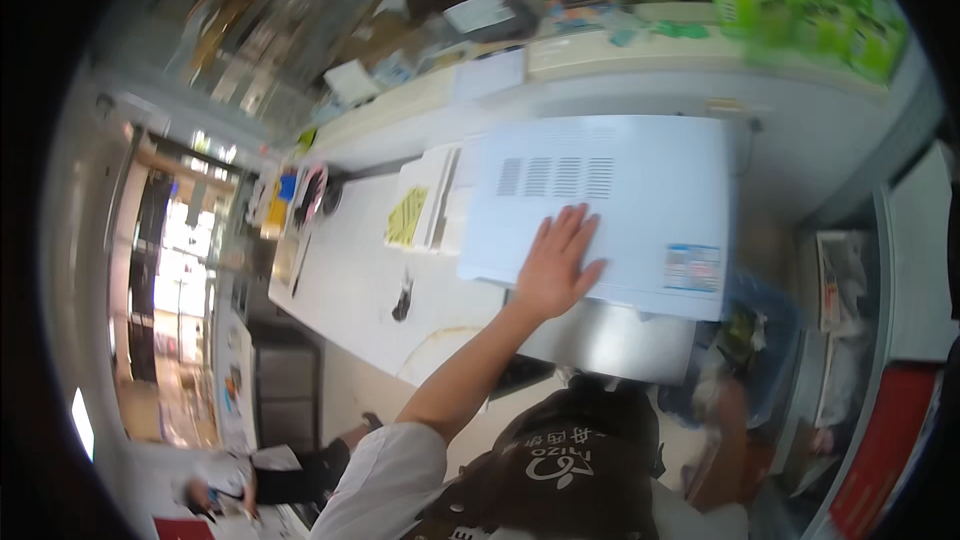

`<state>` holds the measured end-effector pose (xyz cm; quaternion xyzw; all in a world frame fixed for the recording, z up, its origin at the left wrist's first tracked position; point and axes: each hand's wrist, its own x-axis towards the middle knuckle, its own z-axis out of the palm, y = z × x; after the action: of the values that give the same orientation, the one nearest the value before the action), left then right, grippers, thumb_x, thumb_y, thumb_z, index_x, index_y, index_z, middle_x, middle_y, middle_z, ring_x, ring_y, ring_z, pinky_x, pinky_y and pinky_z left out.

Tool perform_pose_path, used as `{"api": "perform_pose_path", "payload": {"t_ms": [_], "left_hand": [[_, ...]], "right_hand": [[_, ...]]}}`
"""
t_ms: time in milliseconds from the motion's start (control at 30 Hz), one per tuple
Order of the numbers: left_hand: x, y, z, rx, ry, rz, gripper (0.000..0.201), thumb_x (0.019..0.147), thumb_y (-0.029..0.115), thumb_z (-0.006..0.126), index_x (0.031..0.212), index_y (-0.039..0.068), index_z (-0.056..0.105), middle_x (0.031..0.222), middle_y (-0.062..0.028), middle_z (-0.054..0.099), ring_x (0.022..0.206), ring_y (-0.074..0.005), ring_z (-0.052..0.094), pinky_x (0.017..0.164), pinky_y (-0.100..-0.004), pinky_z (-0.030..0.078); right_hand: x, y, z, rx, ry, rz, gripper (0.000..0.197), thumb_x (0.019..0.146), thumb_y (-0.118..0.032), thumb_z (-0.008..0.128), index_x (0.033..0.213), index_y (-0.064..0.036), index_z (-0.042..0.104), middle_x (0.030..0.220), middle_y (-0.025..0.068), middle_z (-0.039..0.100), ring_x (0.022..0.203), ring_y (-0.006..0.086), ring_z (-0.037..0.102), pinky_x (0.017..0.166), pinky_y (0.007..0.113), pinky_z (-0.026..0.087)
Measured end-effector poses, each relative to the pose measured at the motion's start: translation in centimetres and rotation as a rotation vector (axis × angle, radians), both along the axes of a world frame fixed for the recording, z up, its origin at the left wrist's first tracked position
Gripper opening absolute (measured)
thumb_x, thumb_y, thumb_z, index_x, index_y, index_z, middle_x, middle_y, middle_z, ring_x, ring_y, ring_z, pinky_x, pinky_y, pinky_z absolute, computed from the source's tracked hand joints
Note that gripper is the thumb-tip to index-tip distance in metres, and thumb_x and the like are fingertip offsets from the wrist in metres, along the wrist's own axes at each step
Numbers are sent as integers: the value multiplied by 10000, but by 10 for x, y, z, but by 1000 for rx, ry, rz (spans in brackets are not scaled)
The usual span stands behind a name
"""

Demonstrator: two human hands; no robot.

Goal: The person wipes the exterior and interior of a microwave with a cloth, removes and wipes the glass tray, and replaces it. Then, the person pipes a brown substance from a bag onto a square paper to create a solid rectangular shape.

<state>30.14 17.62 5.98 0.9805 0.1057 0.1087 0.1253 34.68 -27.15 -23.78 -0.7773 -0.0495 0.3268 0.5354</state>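
Two bare hands reach forward from the person's body. The left hand (558, 265) is spread flat on a white box-shaped appliance (640, 210), fingers slightly parted, resting on it without grasping. The right hand (722, 398) is lower and farther right, at a blue bin (780, 370); it is blurred, so I cannot tell whether it grips anything.

The appliance sits at the right end of a white worktable (340, 250), above a shiny metal surface (625, 335). Its near edge runs just above that metal; its right edge comes close to the bin; its far edge faces the wall. The widest stretch of tabletop spreads to the left, past white panels (432, 190) and a yellow patterned piece (407, 217).

The appliance's broad face is toward the viewer, its long axis running roughly left to right. Rows of vent slots (555, 178) lie toward the far left, a blue-and-white label (693, 267) near the near right corner.

Beyond, a ledge (620, 58) bears green packets (800, 10). At lower left, another person (290, 480) stands well apart.
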Motion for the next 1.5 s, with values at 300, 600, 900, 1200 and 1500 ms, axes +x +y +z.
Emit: {"api": "perform_pose_path", "payload": {"t_ms": [300,600,900,1200,1500], "left_hand": [[-136,-28,-12,-285,-199,-1,452,929,166,649,1369,86,577,1427,-142,570,1302,-375,528,1138,-522,371],[-520,-115,-141,-895,763,954,840,992,662,462,1573,65,357,1510,-260,486,1403,-433,456,1161,-493,377],[-655,-157,-240,-1674,409,1259,846,981,632,455,1570,36,339,1502,-225,493,1381,-337,474,1130,-438,389],[-785,-90,-235,-1570,217,1554,741,972,497,523,1525,18,407,1414,-250,559,1275,-336,559,1056,-432,449],[-812,-80,-244,-1292,243,1630,642,963,361,592,1480,-1,474,1325,-275,624,1169,-336,644,981,-426,509]], "right_hand": [[-43,229,197,40,-169,818,361,963,-399,659,877,-48,647,720,180,632,676,309,656,642,422,499],[-64,302,148,-78,-973,949,443,849,-165,694,1280,-76,649,1517,195,438,1360,461,426,1111,577,375],[-230,358,148,69,-742,1072,360,854,-148,670,1203,-64,664,1331,174,591,1245,395,536,1070,501,425],[-358,532,139,64,-812,1217,427,880,-94,618,1307,-76,599,1318,182,599,1231,395,542,1059,484,445],[-346,768,47,-226,-1397,1465,182,940,-210,575,1019,-75,669,1036,157,687,1058,354,634,985,528,456]]}}
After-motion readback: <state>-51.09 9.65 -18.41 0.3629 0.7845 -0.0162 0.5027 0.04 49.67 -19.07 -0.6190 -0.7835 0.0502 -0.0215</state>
